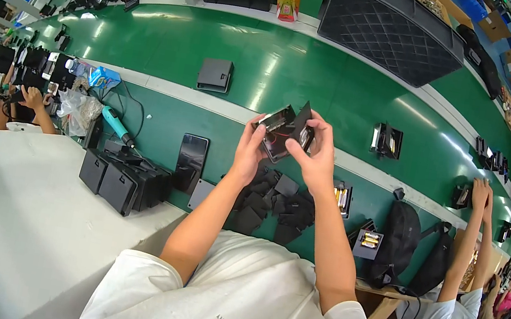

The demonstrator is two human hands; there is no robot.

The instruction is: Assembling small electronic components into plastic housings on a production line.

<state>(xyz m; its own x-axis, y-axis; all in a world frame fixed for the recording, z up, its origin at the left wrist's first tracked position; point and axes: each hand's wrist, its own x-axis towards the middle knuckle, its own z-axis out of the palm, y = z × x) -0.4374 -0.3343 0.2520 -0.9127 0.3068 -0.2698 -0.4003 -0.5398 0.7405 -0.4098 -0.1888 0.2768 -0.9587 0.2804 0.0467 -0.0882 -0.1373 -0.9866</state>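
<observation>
- Casing (277,121) was between your hands, above the rail (179,90) at the tabletop's (165,111) far edge, its halves parted, red wire showing.
- Your left hand (249,148) was half curled, gripping the left half; your right hand (315,159) pinched the right half (303,123) between thumb and fingers.
- Neither hand was nearer; both touched it. Its long axis could not be told with the halves tilted.
- You had one phone (191,162) and one screwdriver (116,124) left of centre, two battery boxes (369,241) toward the tabletop's right, and plates (288,187) heaped at its near edge, too overlapped to count.
- Beyond the rail were one closed box (215,74) and, rightward, one open box (392,142).
</observation>
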